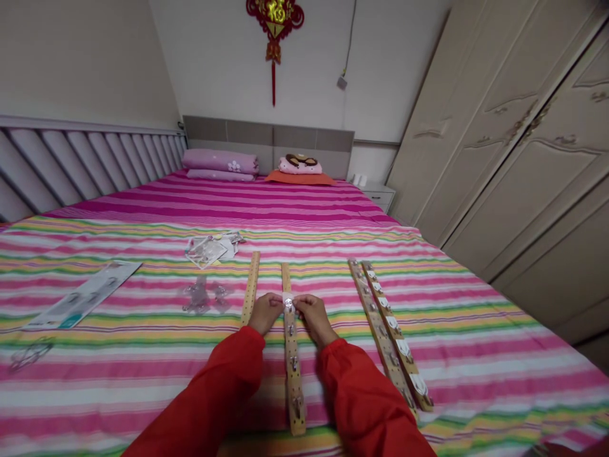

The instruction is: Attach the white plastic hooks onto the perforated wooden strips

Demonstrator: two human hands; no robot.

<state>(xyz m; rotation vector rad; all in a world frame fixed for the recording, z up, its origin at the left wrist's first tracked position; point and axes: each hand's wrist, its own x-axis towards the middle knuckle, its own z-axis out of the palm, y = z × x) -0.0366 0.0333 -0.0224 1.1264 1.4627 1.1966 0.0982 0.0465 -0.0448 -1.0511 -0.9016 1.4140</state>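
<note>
A narrow wooden strip (295, 419) lies lengthwise before me, with several metal hooks along its nearer part. My left hand (266, 312) and my right hand (313, 315) meet over it from either side. Between their pinched fingertips is an adhesive hook (288, 304) on a clear square backing, at the strip's surface. Whether it is fully stuck down I cannot tell. Just left of my left hand rests a bare wooden strip (250, 285) with a row of small marks or holes. Loose clear-backed hooks (197, 296) lie farther left.
To the right lie a strip with metal hooks (380, 329) and another with white-backed hooks (403, 348). Packaging (209, 249) is heaped beyond the loose hooks; a long hook card (85, 297) and a wire-like bundle (32, 353) lie left. A striped sheet (190, 393) covers the bed.
</note>
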